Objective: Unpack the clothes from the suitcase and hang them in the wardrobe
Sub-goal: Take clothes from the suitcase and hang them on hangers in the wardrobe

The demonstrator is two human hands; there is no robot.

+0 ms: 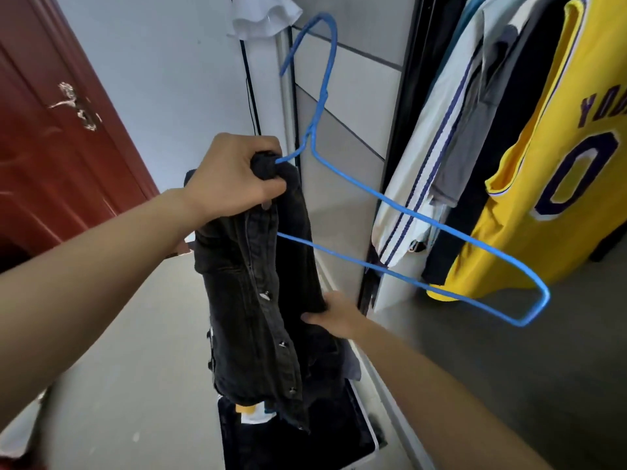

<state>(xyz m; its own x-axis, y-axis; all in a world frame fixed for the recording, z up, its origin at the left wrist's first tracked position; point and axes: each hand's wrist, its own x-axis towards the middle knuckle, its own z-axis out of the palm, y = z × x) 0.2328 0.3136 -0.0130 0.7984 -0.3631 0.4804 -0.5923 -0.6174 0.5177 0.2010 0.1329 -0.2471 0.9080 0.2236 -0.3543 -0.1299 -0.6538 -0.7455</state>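
My left hand grips the bunched top of a black denim jacket together with one end of a blue wire hanger. That end of the hanger goes into the jacket; the rest sticks out to the right, tilted, with its hook up. My right hand holds the jacket's right edge lower down, thumb on the cloth. The jacket hangs over the open suitcase on the floor, which holds dark clothes and something with yellow and white. The wardrobe is open on the right.
A yellow jersey with a purple 0, a white striped garment and dark clothes hang in the wardrobe. A grey sliding wardrobe door stands behind the hanger. A red room door is at left. Pale floor lies below.
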